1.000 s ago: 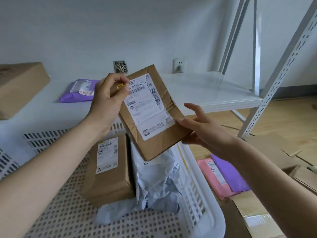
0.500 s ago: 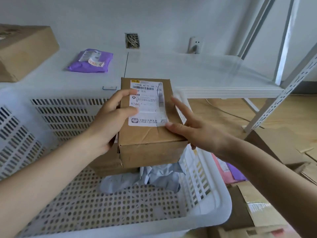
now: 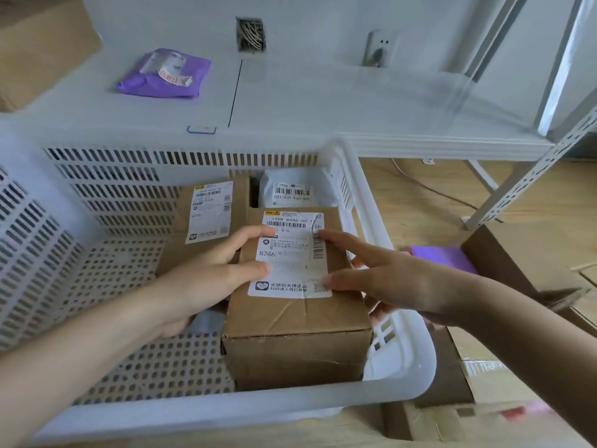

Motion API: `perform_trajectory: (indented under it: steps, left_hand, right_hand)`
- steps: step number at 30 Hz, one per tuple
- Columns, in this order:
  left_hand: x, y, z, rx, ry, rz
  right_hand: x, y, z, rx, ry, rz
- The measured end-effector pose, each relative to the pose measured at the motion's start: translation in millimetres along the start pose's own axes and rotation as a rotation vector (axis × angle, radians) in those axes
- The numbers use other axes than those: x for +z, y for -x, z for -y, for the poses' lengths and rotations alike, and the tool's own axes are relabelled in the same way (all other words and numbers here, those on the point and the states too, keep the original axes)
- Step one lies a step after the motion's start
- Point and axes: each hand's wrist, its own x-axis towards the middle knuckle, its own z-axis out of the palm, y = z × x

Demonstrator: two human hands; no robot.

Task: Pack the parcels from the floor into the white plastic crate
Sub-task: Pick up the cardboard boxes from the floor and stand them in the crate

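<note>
A brown cardboard box (image 3: 300, 324) with a white shipping label sits in the front right corner of the white plastic crate (image 3: 226, 412). My left hand (image 3: 200, 286) grips its left edge, thumb and a finger on the label. My right hand (image 3: 387, 282) rests on the box's right edge with straight fingers, some on the label and some down between box and crate wall. Behind it in the crate are a second labelled brown box (image 3: 210, 208) and a white poly mailer (image 3: 290, 192). A purple parcel (image 3: 442, 257) lies on the floor to the right of the crate.
A low white shelf (image 3: 323, 108) stands behind the crate, carrying a purple mailer (image 3: 164, 76) and a large cardboard box (image 3: 42, 43). Its perforated metal post (image 3: 529, 176) slants at the right. Flattened cardboard and boxes (image 3: 517, 253) cover the wooden floor on the right.
The box has gone from tilted above the crate, turned flat, down into the front right corner. Both hands went down with it and stay on its top.
</note>
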Motion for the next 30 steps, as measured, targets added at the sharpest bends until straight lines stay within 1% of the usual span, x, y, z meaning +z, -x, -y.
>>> perform_trajectory:
  steps: [5, 10, 15, 18, 20, 23, 26, 30]
  left_hand:
    - [-2, 3, 6, 0.02, 0.007, 0.031]
    - [-24, 17, -1, 0.051, -0.017, -0.021]
    - [-54, 30, -6, 0.007, -0.06, -0.057]
    - [-68, 38, -3, 0.024, -0.074, -0.078]
    - [-81, 38, -6, 0.092, -0.082, -0.128]
    - [-107, 33, -18, 0.196, -0.09, -0.228]
    - [-139, 25, -19, 0.188, -0.09, -0.31]
    - [-194, 18, -6, 0.151, -0.125, -0.449]
  right_hand:
    - [4, -2, -1, -0.024, -0.013, 0.016]
    - [16, -3, 9, -0.095, -0.062, 0.021]
    - [39, -17, 26, -0.083, -0.096, 0.049]
    - [46, -21, 36, -0.095, -0.102, 0.079]
    - [48, -25, 46, -0.154, -0.099, 0.062]
    - [52, -43, 66, -0.246, -0.061, -0.006]
    - [68, -77, 87, -0.257, -0.044, 0.007]
    - [101, -135, 113, -0.261, -0.063, 0.02]
